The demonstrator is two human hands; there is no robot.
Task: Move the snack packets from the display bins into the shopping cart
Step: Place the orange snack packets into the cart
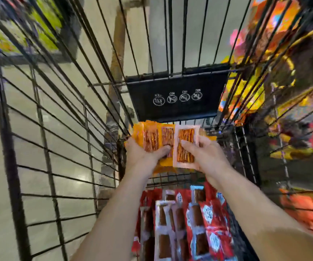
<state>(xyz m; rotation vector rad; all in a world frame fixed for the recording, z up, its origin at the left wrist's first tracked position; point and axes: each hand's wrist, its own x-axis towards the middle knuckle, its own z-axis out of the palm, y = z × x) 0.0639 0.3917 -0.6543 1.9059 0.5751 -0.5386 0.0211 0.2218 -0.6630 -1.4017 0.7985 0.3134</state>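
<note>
Both my hands are inside the black wire shopping cart (44,140), held above its floor. My left hand (142,154) grips a fanned bunch of orange snack packets (151,137) with clear windows, thumb on top. My right hand (207,155) pinches one pale pink packet (186,147) of the same orange sticks, thumb pressed on its front. The two bunches touch side by side. Several red and white snack packets (195,217) with brown sticks lie on the cart floor between my forearms.
A black plastic flap (176,95) with white warning icons hangs on the cart's far wall. Display bins of orange and yellow packets (276,76) stand beyond the right wall, and more green-yellow packs (44,25) at upper left. Pale tiled floor shows through the left wall.
</note>
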